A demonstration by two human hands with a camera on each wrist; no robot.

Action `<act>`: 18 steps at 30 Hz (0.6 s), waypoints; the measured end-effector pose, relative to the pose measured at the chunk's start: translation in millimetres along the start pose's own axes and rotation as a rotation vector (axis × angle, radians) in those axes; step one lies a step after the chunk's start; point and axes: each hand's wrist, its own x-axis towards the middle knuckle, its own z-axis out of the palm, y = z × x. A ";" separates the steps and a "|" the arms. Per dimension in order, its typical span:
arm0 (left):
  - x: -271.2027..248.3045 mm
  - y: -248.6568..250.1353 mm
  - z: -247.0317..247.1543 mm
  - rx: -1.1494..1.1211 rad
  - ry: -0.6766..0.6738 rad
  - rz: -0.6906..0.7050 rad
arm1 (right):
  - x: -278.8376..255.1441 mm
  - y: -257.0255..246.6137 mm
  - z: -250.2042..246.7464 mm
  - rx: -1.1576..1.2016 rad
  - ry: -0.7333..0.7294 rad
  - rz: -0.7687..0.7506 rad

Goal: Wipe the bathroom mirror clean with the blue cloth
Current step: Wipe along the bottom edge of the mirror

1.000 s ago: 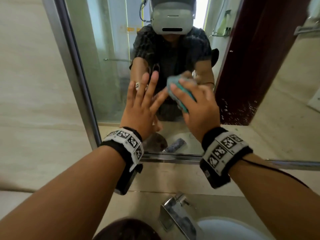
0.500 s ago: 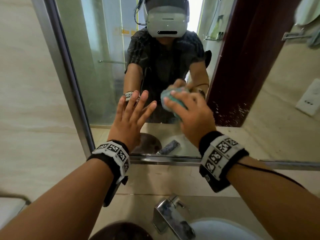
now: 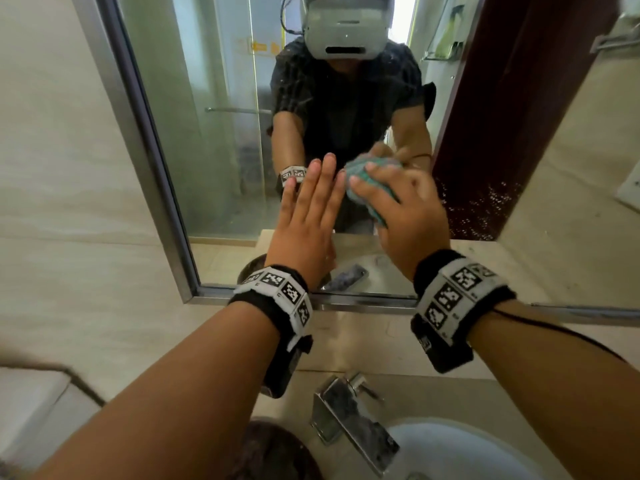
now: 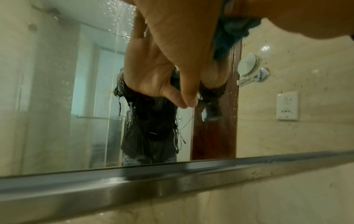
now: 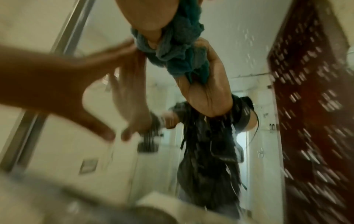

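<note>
The mirror (image 3: 214,133) has a steel frame and fills the wall ahead. My right hand (image 3: 405,213) grips the bunched blue cloth (image 3: 375,202) and presses it against the glass near the lower middle. My left hand (image 3: 308,216) lies flat on the glass just left of the cloth, fingers straight and together. In the left wrist view my left hand (image 4: 182,53) meets its reflection at the thumb, and the cloth (image 4: 229,34) hangs beside it. The blurred right wrist view has the cloth (image 5: 178,50) crumpled under my palm and the left hand (image 5: 67,75) beside it.
Water specks (image 3: 485,202) dot the glass to the right of the cloth. The steel bottom rail (image 3: 346,303) runs below my hands. A chrome faucet (image 3: 353,420) and a white basin (image 3: 460,455) sit underneath, with a dark round object (image 3: 277,452) to their left.
My left fingers, spread a second ago, have drawn together flat on the glass. The right hand with the cloth has slid slightly down the mirror.
</note>
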 end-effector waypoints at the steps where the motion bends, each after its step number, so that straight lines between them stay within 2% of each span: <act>1: 0.3 -0.7 3.1 0.006 0.019 -0.008 | -21.8 1.1 8.5 -0.039 -0.051 -0.075; 4: 0.3 -6.0 5.7 0.028 0.027 0.010 | -62.9 1.2 14.0 -0.083 -0.326 -0.273; 5: 0.4 -6.2 5.3 0.034 0.019 0.012 | -60.4 1.8 8.9 -0.070 -0.356 -0.293; 6: 1.1 -5.6 4.5 0.040 0.017 0.010 | -50.7 1.9 3.5 -0.052 -0.328 -0.283; 7: 1.2 -4.4 4.4 0.044 0.017 0.005 | -35.6 1.9 -3.1 -0.039 -0.240 -0.235; 9: 0.7 -3.1 5.7 0.051 0.018 -0.003 | 2.0 9.4 -15.6 -0.003 -0.028 -0.060; 11: 0.4 -4.1 6.0 0.058 0.016 -0.002 | 20.3 15.8 -16.1 0.055 0.097 0.079; 13: 0.5 -5.3 6.2 0.063 0.019 0.008 | 2.3 6.5 -3.8 0.023 0.101 0.019; 14: 0.9 -5.7 6.5 0.069 0.025 0.011 | -19.5 1.9 8.3 -0.015 0.042 -0.094; 16: -0.1 -5.3 5.6 0.062 0.042 0.014 | -70.2 -5.8 27.4 -0.070 -0.221 -0.290; 18: -1.0 -4.2 5.1 0.062 0.048 0.012 | -92.7 -7.5 33.3 -0.018 -0.442 -0.288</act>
